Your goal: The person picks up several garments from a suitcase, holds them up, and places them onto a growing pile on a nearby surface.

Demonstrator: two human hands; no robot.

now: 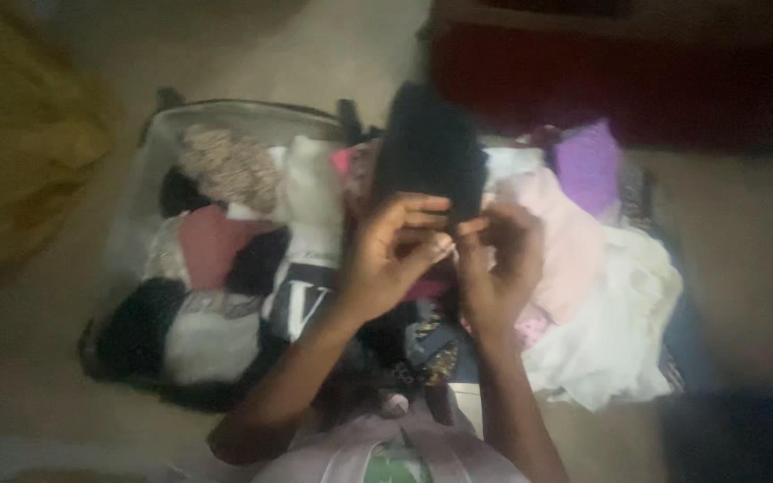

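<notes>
My left hand (393, 253) and my right hand (498, 259) both grip the near edge of a black garment (428, 148), which is held up over an open suitcase (149, 148). The garment stretches away from me above the middle of the case. The left half of the suitcase holds several rolled or folded clothes, among them a pink piece (210, 241), a patterned beige piece (230, 165) and a white piece (210, 335). The picture is dim and blurred.
A heap of pale pink and white clothes (601, 304) and a purple piece (588, 165) lie on the right side. A yellow cloth mass (20, 134) sits at far left, and a dark red surface (619, 80) at the top right. Beige floor surrounds the case.
</notes>
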